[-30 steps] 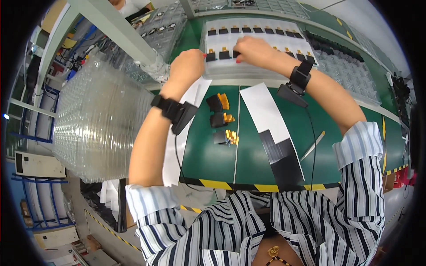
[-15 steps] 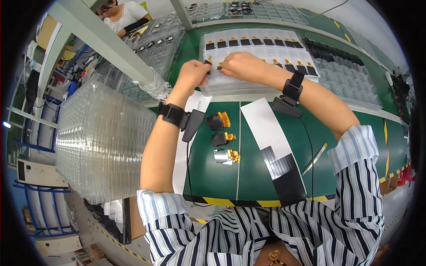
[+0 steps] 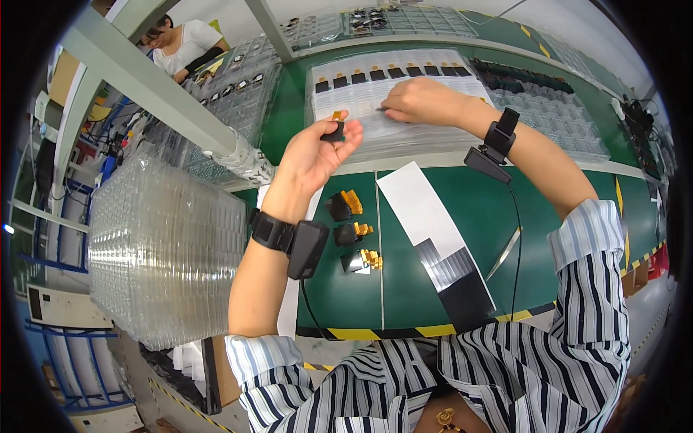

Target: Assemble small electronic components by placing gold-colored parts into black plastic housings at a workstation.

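My left hand (image 3: pixel 317 155), palm turned up, pinches a small black display panel (image 3: pixel 333 131) with a gold flex cable sticking up from it. The hand hovers by the near left corner of a clear plastic tray (image 3: pixel 346 108). Over the middle of that tray, my right hand (image 3: pixel 420 101) is closed, with a small dark piece, probably another panel, just showing at its fingertips. A row of black display panels (image 3: pixel 377 74) with gold tabs lies along the tray's far side. My right hand and forearm hide part of the nearer side.
Three small piles of panels with gold flex cables (image 3: pixel 346 233) lie on the green mat. Beside them are a white sheet with dark film (image 3: pixel 426 209) and tweezers (image 3: pixel 505 254). Stacked clear trays (image 3: pixel 166 245) stand left of a taped post (image 3: pixel 249 159). A co-worker (image 3: pixel 191 47) sits far left.
My left hand has drawn back from the tray and turned palm up, holding the display panel. My right hand has shifted rightward along the tray. The whole view has shifted slightly.
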The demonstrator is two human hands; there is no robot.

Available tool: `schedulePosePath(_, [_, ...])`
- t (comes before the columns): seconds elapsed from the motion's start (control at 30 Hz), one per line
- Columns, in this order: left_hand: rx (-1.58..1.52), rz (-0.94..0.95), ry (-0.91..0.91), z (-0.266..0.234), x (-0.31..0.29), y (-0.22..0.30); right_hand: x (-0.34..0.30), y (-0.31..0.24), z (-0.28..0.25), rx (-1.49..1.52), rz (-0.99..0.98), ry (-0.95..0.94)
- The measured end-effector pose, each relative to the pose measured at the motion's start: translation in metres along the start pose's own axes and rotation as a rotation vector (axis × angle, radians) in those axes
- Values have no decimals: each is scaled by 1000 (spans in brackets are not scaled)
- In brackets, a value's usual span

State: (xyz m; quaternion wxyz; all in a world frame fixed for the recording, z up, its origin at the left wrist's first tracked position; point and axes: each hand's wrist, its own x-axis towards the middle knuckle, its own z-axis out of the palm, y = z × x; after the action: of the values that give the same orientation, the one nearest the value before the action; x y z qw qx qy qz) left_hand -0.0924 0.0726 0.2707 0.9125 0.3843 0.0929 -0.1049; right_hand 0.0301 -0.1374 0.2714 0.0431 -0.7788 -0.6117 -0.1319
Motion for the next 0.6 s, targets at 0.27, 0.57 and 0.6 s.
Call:
schedulePosePath(0.27, [-58, -77, -25, 24, -16, -25, -34, 6, -1, -3, 10, 56])
schedulePosePath(0.57, [-404, -71, -172, 28, 5, -62, -26, -60, -25, 46, 56, 359])
schedulePosePath(0.6, [-504, -52, -252, 25, 7, -64, -24, -64, -25, 48, 59, 361])
